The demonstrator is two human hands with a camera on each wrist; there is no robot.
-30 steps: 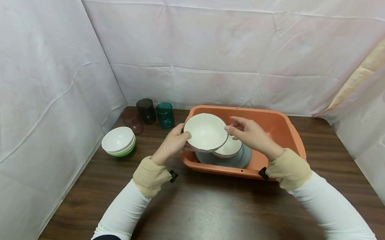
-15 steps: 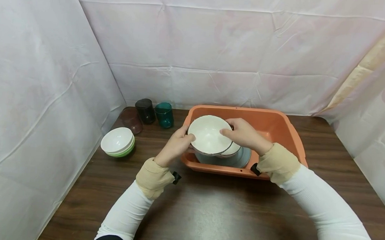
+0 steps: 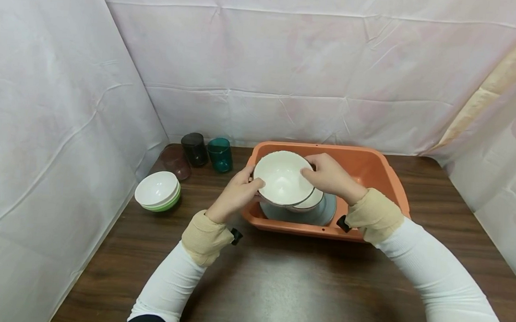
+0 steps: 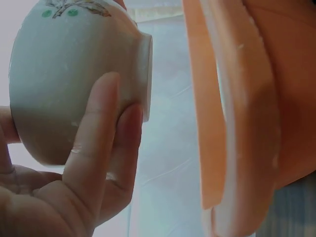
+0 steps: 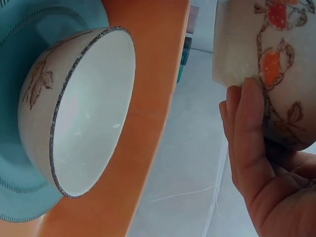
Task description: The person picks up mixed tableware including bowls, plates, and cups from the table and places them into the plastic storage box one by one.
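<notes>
Both hands hold one white bowl [image 3: 282,177] with a dark rim above the left part of an orange basin [image 3: 366,168]. My left hand [image 3: 238,193] grips its left side, thumb over the rim and fingers [image 4: 98,123] spread on the outer wall near the foot. On the right side, my right hand [image 3: 332,176] pinches the rim, its fingers [image 5: 247,128] against the flower-painted wall. A second bowl [image 5: 94,113] of the same pattern sits on a blue-grey plate [image 3: 328,211] inside the basin, partly hidden under the held bowl in the head view.
Left of the basin, white bowls [image 3: 156,188] are stacked in a green one [image 3: 169,204]. Behind them stand a reddish glass [image 3: 176,161], a dark glass [image 3: 195,149] and a teal glass [image 3: 220,154]. White cloth [image 3: 266,65] hangs around the dark wooden table [image 3: 278,287].
My right hand has come left and taken hold of the bowl's right side. The bowl has shifted slightly to the right in my left hand's grip.
</notes>
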